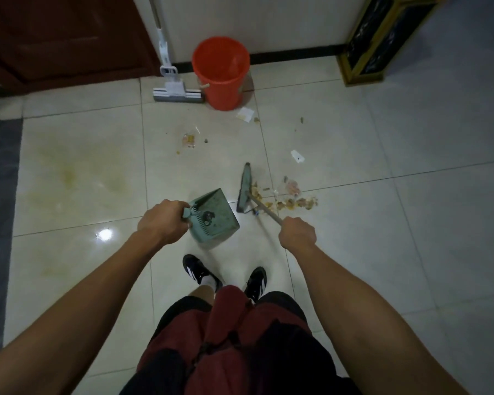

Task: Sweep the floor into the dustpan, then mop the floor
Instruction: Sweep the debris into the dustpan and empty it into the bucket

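My left hand grips the green dustpan handle. My right hand grips the broom stick; debris pile at the broom head's 3 o'clock.

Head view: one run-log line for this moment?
phase: sweeping | left hand: holds dustpan | right hand: holds broom | debris: beside broom | mop: by bucket

Tiled floor, scattered, perhaps food, debris.

Home hallway, glossy tiled floor, wooden door, orange bucket, leaning mop
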Action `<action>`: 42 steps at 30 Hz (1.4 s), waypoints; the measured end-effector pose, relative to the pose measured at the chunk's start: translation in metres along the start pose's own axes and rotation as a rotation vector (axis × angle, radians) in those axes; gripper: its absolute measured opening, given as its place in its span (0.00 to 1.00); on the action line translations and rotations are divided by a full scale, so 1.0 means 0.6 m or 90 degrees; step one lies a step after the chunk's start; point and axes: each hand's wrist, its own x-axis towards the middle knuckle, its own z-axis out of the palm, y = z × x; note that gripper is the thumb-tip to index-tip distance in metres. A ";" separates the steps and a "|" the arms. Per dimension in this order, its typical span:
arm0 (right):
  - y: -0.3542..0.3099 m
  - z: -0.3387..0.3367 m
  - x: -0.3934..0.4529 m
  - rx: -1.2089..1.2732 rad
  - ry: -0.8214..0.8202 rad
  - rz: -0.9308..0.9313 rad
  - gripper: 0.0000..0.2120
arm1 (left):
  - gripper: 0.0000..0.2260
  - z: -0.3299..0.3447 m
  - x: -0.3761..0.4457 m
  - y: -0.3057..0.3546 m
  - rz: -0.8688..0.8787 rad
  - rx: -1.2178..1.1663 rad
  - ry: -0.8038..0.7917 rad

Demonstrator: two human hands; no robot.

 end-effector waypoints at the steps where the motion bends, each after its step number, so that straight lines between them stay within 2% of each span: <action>1: 0.006 -0.002 0.001 0.002 0.006 -0.005 0.12 | 0.08 0.001 -0.001 0.005 0.001 0.002 0.002; 5: 0.004 -0.002 0.005 -0.008 0.023 -0.031 0.13 | 0.05 -0.005 -0.003 0.004 -0.017 -0.015 0.018; 12: -0.078 -0.028 0.039 0.004 0.034 -0.048 0.12 | 0.08 -0.036 0.018 -0.065 -0.052 -0.049 0.019; 21: -0.283 -0.091 0.109 -0.006 0.034 -0.056 0.12 | 0.04 -0.118 0.082 -0.254 -0.135 -0.152 0.009; 27: -0.427 -0.140 0.149 0.011 0.024 -0.070 0.13 | 0.05 -0.182 0.125 -0.366 -0.162 -0.175 0.009; 32: -0.511 -0.175 0.193 0.014 0.029 -0.104 0.14 | 0.06 -0.221 0.170 -0.412 -0.169 -0.170 0.008; 42: -0.639 -0.289 0.341 -0.083 -0.003 -0.194 0.12 | 0.03 -0.283 0.279 -0.475 -0.236 -0.152 0.034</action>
